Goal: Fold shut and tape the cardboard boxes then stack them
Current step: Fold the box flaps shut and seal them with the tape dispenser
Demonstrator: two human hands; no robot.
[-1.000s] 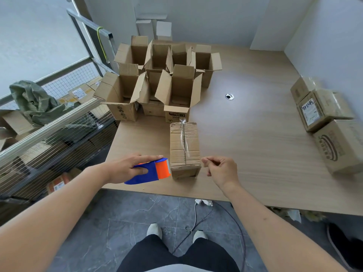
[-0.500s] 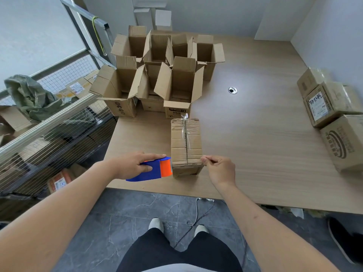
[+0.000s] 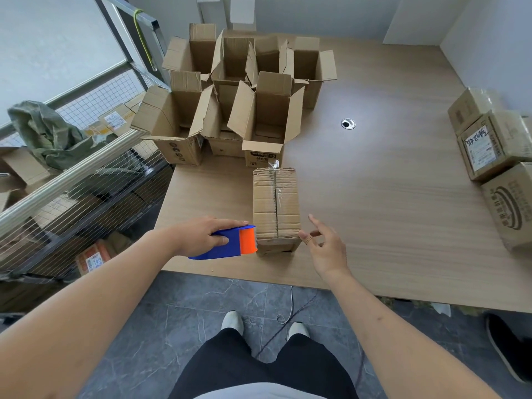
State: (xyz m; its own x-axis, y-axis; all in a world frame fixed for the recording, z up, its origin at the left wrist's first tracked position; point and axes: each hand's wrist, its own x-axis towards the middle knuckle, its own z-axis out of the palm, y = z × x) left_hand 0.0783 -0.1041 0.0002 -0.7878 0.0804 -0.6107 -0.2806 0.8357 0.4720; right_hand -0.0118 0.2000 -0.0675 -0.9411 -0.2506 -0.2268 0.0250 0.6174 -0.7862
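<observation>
A closed cardboard box [image 3: 275,205] stands near the table's front edge, with clear tape running down its top seam and a tape tail sticking up at the far end. My left hand [image 3: 201,236] grips a blue and orange tape dispenser [image 3: 233,243], whose orange end sits against the box's near left corner. My right hand [image 3: 324,247] hovers at the box's near right corner with fingers spread, holding nothing. Several open cardboard boxes [image 3: 264,116] with raised flaps cluster at the back left of the table.
Sealed boxes [image 3: 489,145] are piled at the table's [image 3: 388,211] right edge. A cable hole [image 3: 347,123] lies mid-table. To the left stand a wire mesh rack [image 3: 72,191] with parcels and a green cloth [image 3: 49,133]. My feet are on the grey tiled floor below.
My right hand has opened from a pinch at the box's near right corner, its fingers now spread. The left hand with the dispenser stays by the box.
</observation>
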